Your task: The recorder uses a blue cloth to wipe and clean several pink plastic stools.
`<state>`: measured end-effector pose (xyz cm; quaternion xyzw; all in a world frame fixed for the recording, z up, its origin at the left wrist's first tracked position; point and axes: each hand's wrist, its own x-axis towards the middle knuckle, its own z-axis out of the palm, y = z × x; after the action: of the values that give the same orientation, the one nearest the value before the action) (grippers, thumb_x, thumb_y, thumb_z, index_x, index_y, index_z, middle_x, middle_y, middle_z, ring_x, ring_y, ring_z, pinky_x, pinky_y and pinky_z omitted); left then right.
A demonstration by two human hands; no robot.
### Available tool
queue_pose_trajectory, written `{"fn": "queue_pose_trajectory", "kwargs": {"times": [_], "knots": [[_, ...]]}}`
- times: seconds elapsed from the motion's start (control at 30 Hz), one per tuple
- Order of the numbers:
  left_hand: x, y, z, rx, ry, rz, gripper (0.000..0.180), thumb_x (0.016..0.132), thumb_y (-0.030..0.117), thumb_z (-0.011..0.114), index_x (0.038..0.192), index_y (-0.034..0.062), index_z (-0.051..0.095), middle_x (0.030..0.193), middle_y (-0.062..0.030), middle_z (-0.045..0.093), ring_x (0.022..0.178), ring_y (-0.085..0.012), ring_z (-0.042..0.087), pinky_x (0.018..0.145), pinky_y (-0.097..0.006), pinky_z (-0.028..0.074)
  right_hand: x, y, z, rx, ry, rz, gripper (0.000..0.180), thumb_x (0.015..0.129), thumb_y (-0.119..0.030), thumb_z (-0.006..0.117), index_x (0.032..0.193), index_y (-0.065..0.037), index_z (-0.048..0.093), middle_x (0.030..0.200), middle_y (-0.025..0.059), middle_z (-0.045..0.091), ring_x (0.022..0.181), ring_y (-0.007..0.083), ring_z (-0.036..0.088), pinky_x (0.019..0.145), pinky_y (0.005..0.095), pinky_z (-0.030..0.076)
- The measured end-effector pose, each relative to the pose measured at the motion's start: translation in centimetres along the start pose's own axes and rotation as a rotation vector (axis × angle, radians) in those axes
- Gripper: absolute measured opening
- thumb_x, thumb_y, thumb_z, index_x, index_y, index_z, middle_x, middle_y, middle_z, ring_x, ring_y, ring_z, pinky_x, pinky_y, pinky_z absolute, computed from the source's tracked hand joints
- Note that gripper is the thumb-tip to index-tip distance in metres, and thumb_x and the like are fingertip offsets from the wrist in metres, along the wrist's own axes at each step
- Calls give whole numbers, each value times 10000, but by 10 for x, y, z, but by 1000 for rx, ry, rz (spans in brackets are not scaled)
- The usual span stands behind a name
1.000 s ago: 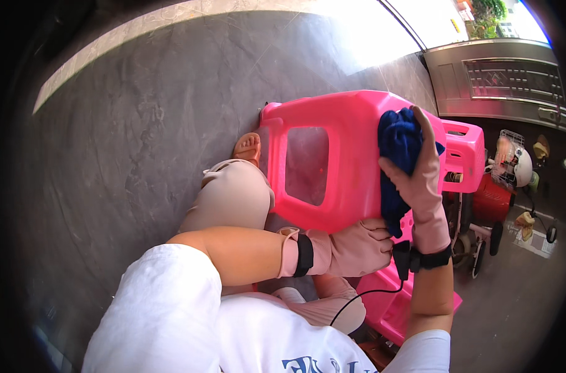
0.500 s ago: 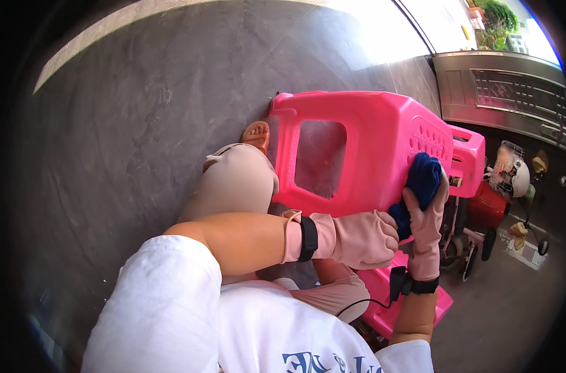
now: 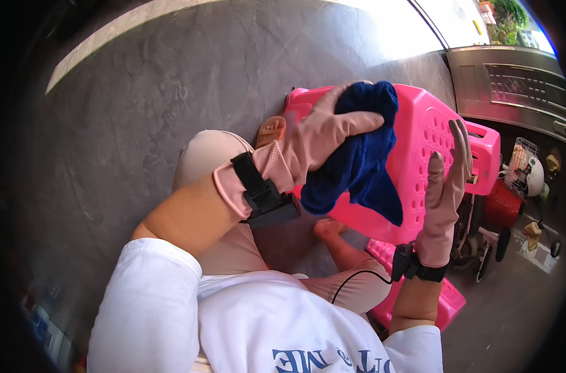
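My left hand (image 3: 323, 133), in a pink rubber glove with a black strap at the wrist, is closed round a bunched dark blue cloth (image 3: 365, 152). The cloth hangs down in front of a large bright pink plastic piece of furniture (image 3: 413, 102) with rows of small round holes, hiding much of it. Gloved the same way, my right hand (image 3: 446, 199) stands upright beside the perforated face, its fingers stretched out and nothing in them. Whether its fingertips touch the plastic I cannot tell.
Another pink plastic part (image 3: 450, 304) lies low by my right forearm. To the right are a red wheeled thing (image 3: 501, 202), a white helmet (image 3: 535, 179) and a wire basket (image 3: 524, 149). A metal door panel (image 3: 513, 87) stands at the far right. My sandalled foot (image 3: 270, 130) rests on the grey floor.
The cloth has passed from my right hand to my left, which has moved up and away. My right hand has let go, and its fingers are stretched out.
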<state>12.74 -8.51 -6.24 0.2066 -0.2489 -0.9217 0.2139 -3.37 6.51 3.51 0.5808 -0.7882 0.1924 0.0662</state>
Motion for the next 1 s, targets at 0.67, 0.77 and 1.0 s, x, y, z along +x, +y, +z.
{"fn": "queue_pose_trajectory", "kwargs": {"times": [0.67, 0.77, 1.0], "knots": [[13, -194, -107, 1589, 514, -175, 661, 945, 520, 593, 1444, 122, 416, 1414, -271, 480, 1248, -434, 544, 986, -482, 494, -24, 28, 19, 130, -31, 222, 537, 977, -320, 616, 1416, -28, 517, 1464, 224, 489, 1383, 405, 432, 1154, 504, 317], [46, -122, -114, 1848, -374, -621, 504, 951, 410, 614, 1335, 91, 554, 1303, -252, 578, 1118, -403, 646, 933, -482, 516, -26, 21, 26, 112, -72, 227, 502, 1015, -290, 563, 1442, -35, 491, 1478, 150, 482, 1412, 300, 406, 1179, 414, 288], [111, -139, -53, 2153, -656, -3, 328, 864, 212, 699, 1163, 78, 706, 1238, -123, 690, 1169, -304, 658, 948, -408, 519, -32, 41, 23, 160, 35, 256, 565, 912, -338, 710, 1374, -47, 564, 1436, 207, 527, 1361, 408, 453, 1139, 502, 340]]}}
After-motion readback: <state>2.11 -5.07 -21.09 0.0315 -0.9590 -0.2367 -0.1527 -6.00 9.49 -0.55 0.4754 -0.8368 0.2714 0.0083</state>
